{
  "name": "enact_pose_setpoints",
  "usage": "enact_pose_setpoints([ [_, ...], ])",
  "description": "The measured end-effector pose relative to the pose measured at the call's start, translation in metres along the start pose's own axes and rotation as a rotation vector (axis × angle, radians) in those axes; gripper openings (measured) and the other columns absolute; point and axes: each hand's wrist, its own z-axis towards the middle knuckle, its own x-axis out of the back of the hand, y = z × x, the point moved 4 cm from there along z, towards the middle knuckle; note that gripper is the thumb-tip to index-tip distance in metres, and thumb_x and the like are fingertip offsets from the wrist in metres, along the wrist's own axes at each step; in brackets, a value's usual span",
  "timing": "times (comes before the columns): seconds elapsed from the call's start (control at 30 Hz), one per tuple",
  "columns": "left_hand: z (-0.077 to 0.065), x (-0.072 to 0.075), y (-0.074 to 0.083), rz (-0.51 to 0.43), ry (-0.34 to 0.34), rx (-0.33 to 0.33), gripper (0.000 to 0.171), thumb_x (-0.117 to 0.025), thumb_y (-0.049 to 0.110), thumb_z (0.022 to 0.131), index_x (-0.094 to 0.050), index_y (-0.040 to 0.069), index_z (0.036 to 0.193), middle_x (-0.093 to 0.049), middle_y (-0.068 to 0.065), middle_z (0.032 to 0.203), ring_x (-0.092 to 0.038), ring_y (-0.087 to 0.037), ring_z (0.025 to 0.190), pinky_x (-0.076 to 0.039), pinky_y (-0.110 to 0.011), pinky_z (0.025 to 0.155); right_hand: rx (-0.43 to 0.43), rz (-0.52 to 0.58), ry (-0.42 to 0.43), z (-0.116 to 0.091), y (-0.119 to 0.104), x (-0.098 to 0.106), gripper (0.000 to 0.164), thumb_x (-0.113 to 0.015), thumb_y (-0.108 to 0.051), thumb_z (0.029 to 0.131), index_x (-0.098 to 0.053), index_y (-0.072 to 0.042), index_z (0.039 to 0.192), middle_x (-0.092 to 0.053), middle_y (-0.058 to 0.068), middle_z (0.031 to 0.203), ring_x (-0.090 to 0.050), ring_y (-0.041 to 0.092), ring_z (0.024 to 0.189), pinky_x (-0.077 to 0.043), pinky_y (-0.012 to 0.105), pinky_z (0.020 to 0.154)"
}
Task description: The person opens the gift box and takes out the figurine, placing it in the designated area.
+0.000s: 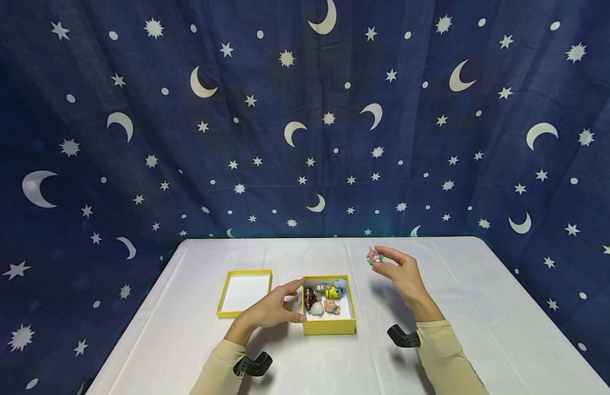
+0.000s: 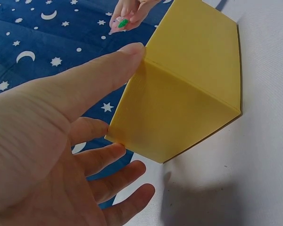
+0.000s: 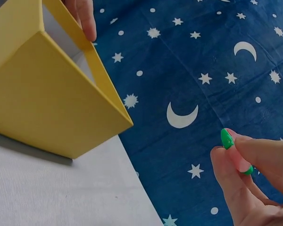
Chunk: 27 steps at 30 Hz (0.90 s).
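My right hand (image 1: 401, 274) is raised above the table, to the right of the yellow box. Between its thumb and fingers it pinches a small pink figurine with green parts (image 1: 374, 256). At the left side of the open yellow box (image 1: 329, 327), my left hand (image 1: 270, 309) holds the box by its corners: the thumb at the near one, a finger at the far one. Several small figurines lie inside: a black-and-red one (image 1: 309, 299), a yellow-and-blue one (image 1: 333, 292), a peach one (image 1: 331, 306) and a white rounded piece (image 1: 317, 309) among them.
The yellow-edged lid (image 1: 245, 295) lies to the left of the box, its white inside facing up. A white cloth covers the table (image 1: 186, 340). Behind it hangs a dark blue curtain (image 1: 265, 181) with moons and stars. Each wrist carries a black camera mount (image 1: 403, 336).
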Motion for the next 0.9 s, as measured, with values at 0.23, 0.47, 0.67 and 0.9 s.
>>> enact_pose_setpoints([
  [0.23, 0.000, 0.000, -0.002, 0.011, 0.000, -0.001, 0.090, -0.080, 0.019, 0.087, -0.029, 0.008, 0.160, -0.027, -0.013, 0.167, -0.038, -0.044, 0.147, -0.043, -0.054, 0.114, -0.007, -0.107, 0.046, 0.000, 0.002, 0.003, 0.047, -0.064, 0.001, 0.095, -0.054, 0.005, 0.142, -0.057, 0.031, 0.138, -0.067, -0.007, 0.089, -0.056, 0.015, 0.082],
  [0.47, 0.000, -0.001, -0.001, 0.013, -0.002, 0.006, 0.089, -0.080, 0.019, 0.088, -0.028, 0.007, 0.160, -0.026, -0.014, 0.168, -0.037, -0.043, 0.147, -0.043, -0.054, 0.114, -0.038, -0.183, 0.133, -0.001, 0.008, 0.007, 0.044, -0.068, -0.005, 0.095, -0.060, 0.003, 0.137, -0.060, 0.027, 0.136, -0.067, 0.004, 0.096, -0.052, 0.010, 0.078],
  [0.67, -0.001, -0.001, -0.001, 0.017, 0.000, 0.011, 0.089, -0.080, 0.020, 0.088, -0.029, 0.008, 0.160, -0.027, -0.013, 0.168, -0.037, -0.043, 0.147, -0.042, -0.054, 0.115, -0.092, -0.200, 0.111, -0.001, 0.018, 0.006, 0.041, -0.062, -0.001, 0.097, -0.058, 0.005, 0.138, -0.059, 0.029, 0.138, -0.061, -0.005, 0.090, -0.052, 0.011, 0.078],
  [0.9, 0.000, -0.001, -0.002, 0.020, -0.001, 0.004, 0.089, -0.080, 0.021, 0.088, -0.029, 0.010, 0.160, -0.027, -0.012, 0.168, -0.037, -0.043, 0.147, -0.042, -0.054, 0.115, -0.099, -0.141, 0.102, 0.002, 0.028, 0.007, 0.040, -0.063, 0.002, 0.095, -0.059, 0.011, 0.134, -0.059, 0.031, 0.134, -0.062, -0.005, 0.084, -0.057, 0.015, 0.077],
])
